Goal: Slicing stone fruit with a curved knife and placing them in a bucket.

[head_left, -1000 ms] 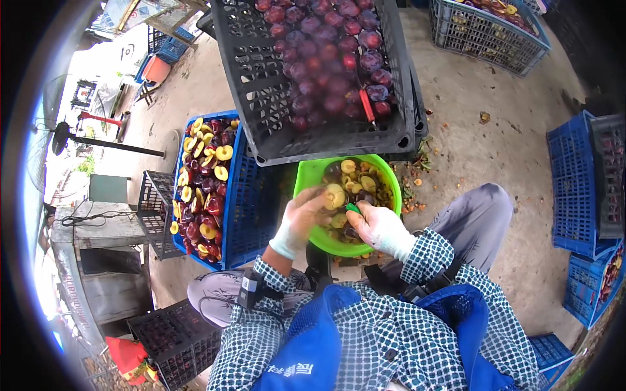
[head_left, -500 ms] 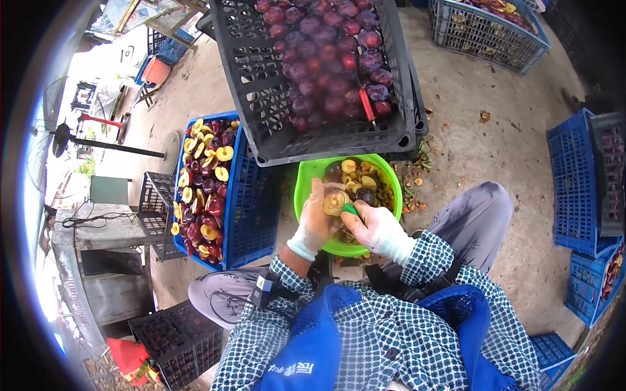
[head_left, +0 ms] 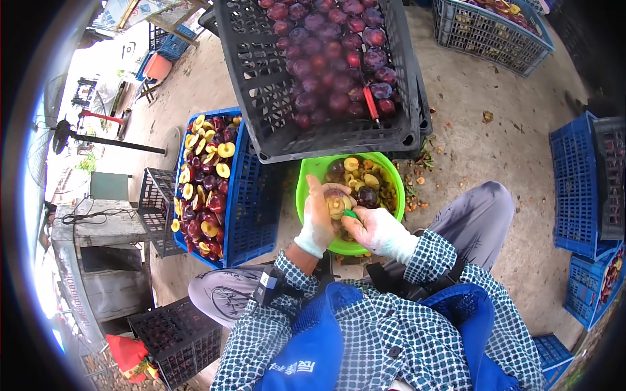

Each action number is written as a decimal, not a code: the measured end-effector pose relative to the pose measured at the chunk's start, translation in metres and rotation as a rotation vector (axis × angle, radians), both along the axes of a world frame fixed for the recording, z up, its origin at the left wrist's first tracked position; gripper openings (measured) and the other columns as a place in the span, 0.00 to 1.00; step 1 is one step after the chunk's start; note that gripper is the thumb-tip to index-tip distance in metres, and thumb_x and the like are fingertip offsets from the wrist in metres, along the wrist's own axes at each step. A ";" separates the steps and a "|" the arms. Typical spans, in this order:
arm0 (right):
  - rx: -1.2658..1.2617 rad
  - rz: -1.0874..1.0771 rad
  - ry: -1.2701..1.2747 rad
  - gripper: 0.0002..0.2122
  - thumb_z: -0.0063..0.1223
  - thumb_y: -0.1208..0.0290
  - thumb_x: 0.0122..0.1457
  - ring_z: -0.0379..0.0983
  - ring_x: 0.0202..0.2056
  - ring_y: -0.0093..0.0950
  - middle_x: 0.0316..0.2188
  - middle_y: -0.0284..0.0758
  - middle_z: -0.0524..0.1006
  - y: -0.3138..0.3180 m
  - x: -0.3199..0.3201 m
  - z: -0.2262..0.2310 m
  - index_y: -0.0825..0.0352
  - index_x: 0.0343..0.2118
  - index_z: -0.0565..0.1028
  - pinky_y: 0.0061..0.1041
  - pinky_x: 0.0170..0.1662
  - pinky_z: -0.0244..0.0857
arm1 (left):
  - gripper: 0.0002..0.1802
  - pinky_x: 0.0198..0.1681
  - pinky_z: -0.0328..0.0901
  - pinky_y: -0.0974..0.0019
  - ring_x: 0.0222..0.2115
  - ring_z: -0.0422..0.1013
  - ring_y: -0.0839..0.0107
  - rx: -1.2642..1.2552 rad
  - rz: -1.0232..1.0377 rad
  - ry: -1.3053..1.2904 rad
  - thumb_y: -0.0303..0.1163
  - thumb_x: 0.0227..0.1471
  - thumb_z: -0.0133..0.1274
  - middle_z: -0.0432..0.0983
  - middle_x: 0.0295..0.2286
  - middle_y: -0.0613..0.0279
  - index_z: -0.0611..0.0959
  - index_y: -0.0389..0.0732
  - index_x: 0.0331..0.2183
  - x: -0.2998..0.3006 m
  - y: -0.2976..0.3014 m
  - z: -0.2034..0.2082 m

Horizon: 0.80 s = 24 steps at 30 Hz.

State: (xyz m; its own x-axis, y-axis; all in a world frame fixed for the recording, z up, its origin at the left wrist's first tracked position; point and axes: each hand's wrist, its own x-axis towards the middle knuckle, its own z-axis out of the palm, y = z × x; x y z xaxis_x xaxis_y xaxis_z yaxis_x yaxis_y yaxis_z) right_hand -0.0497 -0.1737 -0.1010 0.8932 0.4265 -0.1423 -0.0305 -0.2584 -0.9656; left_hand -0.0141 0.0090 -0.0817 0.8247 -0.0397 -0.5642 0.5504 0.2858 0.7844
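Gripping right fingers [head_left: 356, 227] partly hide green handle [head_left: 350, 214]

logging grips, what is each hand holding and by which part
The left hand holds a cut plum by its outer side; the right hand grips a green-handled tool by the handle.

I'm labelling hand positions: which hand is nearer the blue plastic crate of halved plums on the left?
Left. The left hand is right of the blue plastic crate, across a gap; the right hand is farther right.
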 end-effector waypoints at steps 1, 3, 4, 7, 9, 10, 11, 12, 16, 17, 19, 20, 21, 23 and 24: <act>0.035 0.039 0.068 0.21 0.54 0.54 0.75 0.86 0.34 0.49 0.32 0.48 0.87 0.000 -0.001 -0.005 0.69 0.56 0.80 0.43 0.42 0.79 | 0.51 0.22 0.69 0.76 0.27 0.81 0.73 0.048 -0.034 -0.052 0.78 0.72 0.28 0.86 0.30 0.57 0.86 0.39 0.41 -0.002 0.003 -0.002; 0.163 0.073 0.217 0.21 0.52 0.52 0.75 0.83 0.30 0.42 0.30 0.42 0.85 -0.001 -0.002 -0.018 0.67 0.55 0.80 0.39 0.39 0.77 | 0.53 0.26 0.71 0.73 0.27 0.80 0.73 0.060 -0.116 -0.141 0.78 0.72 0.28 0.85 0.29 0.57 0.87 0.38 0.40 0.001 0.001 0.001; 0.261 0.075 0.297 0.21 0.52 0.51 0.76 0.80 0.26 0.37 0.27 0.38 0.83 0.000 -0.003 -0.026 0.67 0.52 0.81 0.36 0.34 0.75 | 0.53 0.29 0.73 0.72 0.27 0.80 0.72 0.066 -0.157 -0.187 0.78 0.72 0.27 0.85 0.28 0.57 0.87 0.37 0.39 0.002 -0.001 0.002; 0.528 0.185 0.886 0.20 0.48 0.49 0.79 0.62 0.16 0.22 0.19 0.26 0.70 -0.009 0.008 0.001 0.63 0.41 0.78 0.27 0.20 0.61 | 0.55 0.34 0.75 0.69 0.27 0.80 0.70 0.171 -0.125 -0.288 0.78 0.72 0.27 0.84 0.27 0.57 0.87 0.34 0.37 0.005 0.001 -0.002; 0.657 0.227 1.164 0.22 0.44 0.46 0.81 0.52 0.13 0.16 0.17 0.22 0.62 -0.017 0.012 0.027 0.60 0.36 0.75 0.22 0.15 0.49 | 0.55 0.36 0.76 0.67 0.27 0.80 0.68 0.269 -0.018 -0.371 0.77 0.73 0.27 0.83 0.26 0.55 0.87 0.33 0.36 0.004 -0.006 0.000; 0.708 0.225 1.188 0.23 0.43 0.44 0.81 0.48 0.12 0.15 0.16 0.22 0.60 -0.017 0.010 0.034 0.59 0.35 0.73 0.21 0.14 0.44 | 0.55 0.37 0.76 0.66 0.27 0.80 0.66 0.316 0.037 -0.412 0.77 0.73 0.27 0.83 0.25 0.55 0.86 0.33 0.36 0.003 -0.011 0.001; 0.785 0.237 1.202 0.23 0.43 0.44 0.81 0.47 0.12 0.14 0.16 0.22 0.59 -0.018 0.008 0.031 0.58 0.35 0.73 0.20 0.14 0.41 | 0.54 0.37 0.76 0.66 0.28 0.80 0.66 0.180 0.057 -0.336 0.77 0.73 0.28 0.83 0.26 0.55 0.87 0.34 0.37 0.002 -0.016 0.004; 0.860 0.251 1.220 0.22 0.44 0.43 0.80 0.45 0.12 0.14 0.16 0.21 0.59 -0.019 0.006 0.029 0.58 0.36 0.72 0.20 0.14 0.39 | 0.54 0.37 0.77 0.66 0.29 0.81 0.66 0.044 0.076 -0.259 0.77 0.73 0.29 0.84 0.28 0.55 0.87 0.34 0.37 0.000 -0.022 0.006; 1.012 0.293 1.165 0.20 0.48 0.45 0.79 0.48 0.13 0.14 0.17 0.21 0.63 -0.019 0.001 0.024 0.57 0.38 0.75 0.22 0.15 0.39 | 0.51 0.39 0.78 0.63 0.34 0.82 0.63 -0.495 0.142 -0.037 0.78 0.71 0.34 0.86 0.34 0.56 0.87 0.37 0.42 -0.002 -0.017 -0.001; 0.959 0.226 1.119 0.20 0.49 0.45 0.78 0.48 0.13 0.14 0.17 0.21 0.63 -0.018 0.001 0.030 0.58 0.37 0.74 0.22 0.15 0.40 | 0.50 0.40 0.78 0.61 0.36 0.82 0.63 -0.437 0.193 -0.023 0.79 0.70 0.36 0.86 0.36 0.57 0.87 0.38 0.43 0.000 -0.010 -0.009; 0.730 0.103 0.898 0.22 0.49 0.44 0.78 0.57 0.18 0.19 0.20 0.26 0.68 -0.022 0.006 0.034 0.61 0.38 0.76 0.25 0.22 0.49 | 0.50 0.43 0.79 0.58 0.40 0.82 0.62 -0.329 0.275 0.012 0.81 0.67 0.39 0.86 0.41 0.58 0.87 0.39 0.45 0.012 0.007 -0.021; 0.498 0.055 0.710 0.24 0.49 0.44 0.77 0.64 0.23 0.24 0.23 0.31 0.72 -0.024 0.013 0.016 0.64 0.40 0.79 0.28 0.28 0.57 | 0.50 0.49 0.79 0.55 0.44 0.82 0.61 -0.387 0.219 0.059 0.81 0.65 0.44 0.85 0.45 0.56 0.87 0.38 0.46 0.015 0.024 -0.025; 0.208 0.006 0.499 0.26 0.48 0.43 0.77 0.72 0.28 0.28 0.26 0.35 0.77 -0.027 0.022 0.001 0.66 0.42 0.81 0.31 0.34 0.65 | 0.52 0.50 0.78 0.54 0.48 0.81 0.63 -0.434 0.164 0.127 0.83 0.62 0.46 0.84 0.49 0.53 0.87 0.37 0.49 0.019 0.040 -0.026; -0.070 -0.090 0.306 0.31 0.52 0.41 0.74 0.86 0.42 0.43 0.37 0.49 0.88 -0.037 0.030 -0.019 0.73 0.49 0.85 0.41 0.51 0.78 | 0.45 0.46 0.78 0.56 0.45 0.82 0.62 -0.177 0.203 0.212 0.75 0.66 0.52 0.85 0.46 0.53 0.87 0.36 0.48 0.022 0.055 -0.036; -0.259 -0.104 0.104 0.31 0.53 0.41 0.73 0.86 0.42 0.50 0.38 0.55 0.86 -0.035 0.033 -0.019 0.74 0.45 0.85 0.44 0.49 0.77 | 0.41 0.46 0.78 0.56 0.43 0.82 0.61 0.003 0.059 0.122 0.70 0.67 0.55 0.86 0.45 0.54 0.88 0.36 0.47 0.019 0.064 -0.047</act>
State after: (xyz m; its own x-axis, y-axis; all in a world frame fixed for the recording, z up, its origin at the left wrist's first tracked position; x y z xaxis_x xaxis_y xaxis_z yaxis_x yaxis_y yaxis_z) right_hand -0.0171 -0.2085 -0.1204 0.9051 0.2713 -0.3274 -0.1645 -0.4865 -0.8580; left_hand 0.0053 0.0725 -0.1283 0.7509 0.0093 -0.6604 0.6239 0.3182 0.7138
